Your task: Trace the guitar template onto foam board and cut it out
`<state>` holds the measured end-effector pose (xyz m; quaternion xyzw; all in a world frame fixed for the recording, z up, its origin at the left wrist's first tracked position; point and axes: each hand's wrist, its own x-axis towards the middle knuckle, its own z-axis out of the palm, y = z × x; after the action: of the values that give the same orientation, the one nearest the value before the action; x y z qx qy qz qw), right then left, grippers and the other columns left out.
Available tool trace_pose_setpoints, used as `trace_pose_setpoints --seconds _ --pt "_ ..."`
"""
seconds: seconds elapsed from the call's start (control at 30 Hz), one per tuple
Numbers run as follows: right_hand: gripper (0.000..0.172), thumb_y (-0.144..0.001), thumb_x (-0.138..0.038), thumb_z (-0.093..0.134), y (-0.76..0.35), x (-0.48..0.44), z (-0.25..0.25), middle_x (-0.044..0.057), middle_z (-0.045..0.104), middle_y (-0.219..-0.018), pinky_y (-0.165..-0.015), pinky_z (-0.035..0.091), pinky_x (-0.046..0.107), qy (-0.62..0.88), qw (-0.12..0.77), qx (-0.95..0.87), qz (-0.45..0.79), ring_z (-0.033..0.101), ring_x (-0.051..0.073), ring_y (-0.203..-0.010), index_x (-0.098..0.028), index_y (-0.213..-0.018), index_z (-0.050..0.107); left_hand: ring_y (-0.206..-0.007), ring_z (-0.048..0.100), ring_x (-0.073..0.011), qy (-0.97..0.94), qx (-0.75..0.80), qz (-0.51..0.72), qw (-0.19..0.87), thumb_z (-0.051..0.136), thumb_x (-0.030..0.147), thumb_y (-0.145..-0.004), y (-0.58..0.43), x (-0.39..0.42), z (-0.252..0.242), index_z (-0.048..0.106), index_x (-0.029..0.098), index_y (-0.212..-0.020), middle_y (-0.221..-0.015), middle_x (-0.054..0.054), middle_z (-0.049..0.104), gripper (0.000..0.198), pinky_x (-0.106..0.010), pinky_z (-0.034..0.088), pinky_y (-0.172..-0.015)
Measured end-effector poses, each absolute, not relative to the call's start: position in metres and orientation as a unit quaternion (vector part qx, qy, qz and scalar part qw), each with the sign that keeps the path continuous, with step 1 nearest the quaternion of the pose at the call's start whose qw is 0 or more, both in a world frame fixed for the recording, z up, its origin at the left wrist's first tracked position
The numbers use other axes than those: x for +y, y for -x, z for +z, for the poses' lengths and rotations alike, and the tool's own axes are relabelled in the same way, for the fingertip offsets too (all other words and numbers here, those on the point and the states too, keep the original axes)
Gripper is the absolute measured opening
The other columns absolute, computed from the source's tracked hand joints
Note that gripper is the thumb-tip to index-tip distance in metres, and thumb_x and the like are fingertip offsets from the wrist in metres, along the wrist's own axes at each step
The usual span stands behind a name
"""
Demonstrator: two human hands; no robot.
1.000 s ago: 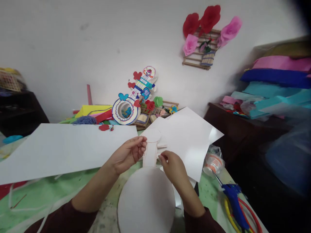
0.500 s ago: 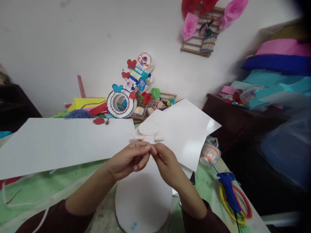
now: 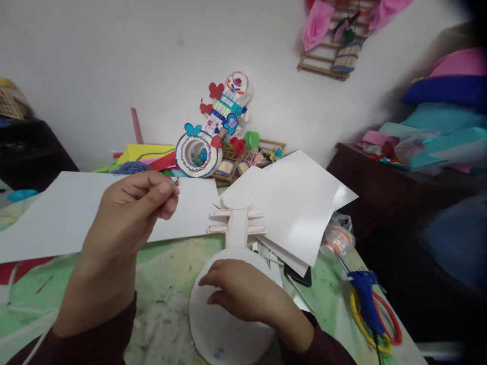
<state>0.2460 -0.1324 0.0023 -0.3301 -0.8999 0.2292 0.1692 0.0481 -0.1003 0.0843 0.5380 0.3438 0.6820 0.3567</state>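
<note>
A white guitar-shaped cutout [image 3: 238,230] lies on the table, its neck, pegs and round head outlined in reddish pencil. Over its round body hovers or rests my right hand [image 3: 243,289], palm down with fingers apart; whether it touches the surface I cannot tell. My left hand [image 3: 133,213] is raised in front of the long white sheet [image 3: 198,203], thumb and fingertips pinched together. Something very small may be between those fingertips, but it is too small to make out.
A decorated paper guitar [image 3: 198,154] leans against the wall among craft pieces. White sheets [image 3: 289,213] lie at right, over part of a black phone [image 3: 300,274]. Near the right edge are a blue glue gun [image 3: 363,299], scissors [image 3: 393,324] and a bagged cup [image 3: 338,238].
My hands, fingertips together before, have parted: the left moved left and up, the right came down over the cutout's body. The cutout's neck and pegs are now uncovered. The view shifted slightly.
</note>
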Motion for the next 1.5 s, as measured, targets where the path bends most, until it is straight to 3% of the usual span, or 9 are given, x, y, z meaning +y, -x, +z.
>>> trace_pose_setpoints --seconds 0.07,0.13,0.23,0.4,0.5,0.6,0.8,1.1,1.5 --pt "0.055 -0.072 -0.029 0.071 -0.246 -0.137 0.003 0.006 0.068 -0.1 -0.067 0.043 0.025 0.312 0.122 -0.92 0.203 0.062 0.019 -0.084 -0.023 -0.124 0.056 -0.046 0.046 -0.0065 -0.552 0.335 0.682 0.343 0.076 0.027 -0.067 -0.047 -0.101 0.083 0.066 0.015 -0.066 -0.05 0.002 0.056 0.015 -0.016 0.036 -0.041" --pt "0.064 -0.074 -0.033 0.07 -0.251 -0.14 0.009 0.009 0.067 -0.105 -0.068 0.044 0.027 0.311 0.086 -0.927 0.19 0.062 0.021 -0.087 -0.021 -0.132 0.048 -0.049 0.049 -0.0069 -0.582 0.333 0.656 0.346 0.077 0.022 -0.065 -0.047 -0.101 0.081 0.067 0.014 -0.068 -0.054 0.001 0.058 0.013 -0.016 0.039 -0.044" --pt "0.044 -0.079 -0.029 0.065 -0.265 -0.14 0.024 0.006 0.068 -0.103 -0.074 0.045 0.029 0.333 0.127 -0.91 0.212 0.062 0.019 -0.087 -0.024 -0.122 0.057 -0.054 0.053 -0.0081 -0.583 0.344 0.636 0.37 0.079 0.013 -0.06 -0.05 -0.1 0.078 0.07 0.013 -0.07 -0.06 -0.001 0.062 0.014 -0.016 0.043 -0.049" --pt "0.015 -0.085 -0.025 0.056 -0.282 -0.129 0.039 0.002 0.067 -0.089 -0.07 0.046 0.027 0.409 0.37 -0.803 0.226 0.059 0.013 -0.074 -0.022 -0.098 0.064 -0.074 0.064 -0.0165 -0.536 0.34 0.593 0.495 0.079 0.004 -0.056 -0.065 -0.092 0.074 0.07 0.015 -0.09 -0.079 -0.005 0.07 0.037 -0.021 0.049 -0.065" --pt "0.008 -0.085 -0.023 0.055 -0.281 -0.125 0.041 0.002 0.064 -0.081 -0.067 0.046 0.027 0.436 0.501 -0.727 0.177 0.057 0.013 -0.071 -0.021 -0.087 0.063 -0.1 0.062 -0.0232 -0.53 0.291 0.506 0.615 0.08 0.02 -0.062 -0.081 -0.088 0.065 0.061 0.019 -0.116 -0.103 -0.011 0.069 0.057 -0.027 0.048 -0.08" --pt "0.009 -0.084 -0.024 0.056 -0.277 -0.126 0.04 0.003 0.061 -0.083 -0.072 0.047 0.03 0.432 0.551 -0.702 0.126 0.057 0.016 -0.079 -0.022 -0.09 0.063 -0.116 0.054 -0.0263 -0.47 0.199 0.418 0.752 0.063 0.056 -0.073 -0.099 -0.088 0.054 0.052 0.02 -0.128 -0.118 -0.015 0.063 0.066 -0.036 0.041 -0.094" --pt "0.022 -0.083 -0.022 0.057 -0.278 -0.129 0.037 0.004 0.053 -0.094 -0.081 0.043 0.04 0.469 0.531 -0.705 0.032 0.052 0.02 -0.092 -0.028 -0.103 0.065 -0.123 0.045 -0.0252 -0.436 0.087 0.308 0.841 0.033 0.08 -0.072 -0.118 -0.094 0.04 0.05 0.021 -0.13 -0.111 -0.011 0.064 0.084 -0.039 0.028 -0.102" --pt "0.016 -0.08 -0.018 0.06 -0.283 -0.121 0.036 0.003 0.054 -0.086 -0.084 0.035 0.042 0.496 0.481 -0.721 -0.049 0.051 0.02 -0.088 -0.024 -0.093 0.069 -0.131 0.034 -0.0244 -0.43 0.018 0.308 0.848 0.01 0.071 -0.084 -0.11 -0.088 0.04 0.023 0.016 -0.146 -0.139 -0.014 0.046 0.083 -0.043 0.006 -0.108" --pt "0.011 -0.081 -0.012 0.058 -0.284 -0.119 0.035 0.002 0.053 -0.082 -0.079 0.036 0.036 0.48 0.505 -0.716 -0.035 0.048 0.018 -0.085 -0.02 -0.079 0.064 -0.132 0.032 -0.0238 -0.456 0.036 0.297 0.838 0.01 0.069 -0.086 -0.108 -0.092 0.043 0.025 0.016 -0.145 -0.139 -0.013 0.046 0.081 -0.042 0.006 -0.108"
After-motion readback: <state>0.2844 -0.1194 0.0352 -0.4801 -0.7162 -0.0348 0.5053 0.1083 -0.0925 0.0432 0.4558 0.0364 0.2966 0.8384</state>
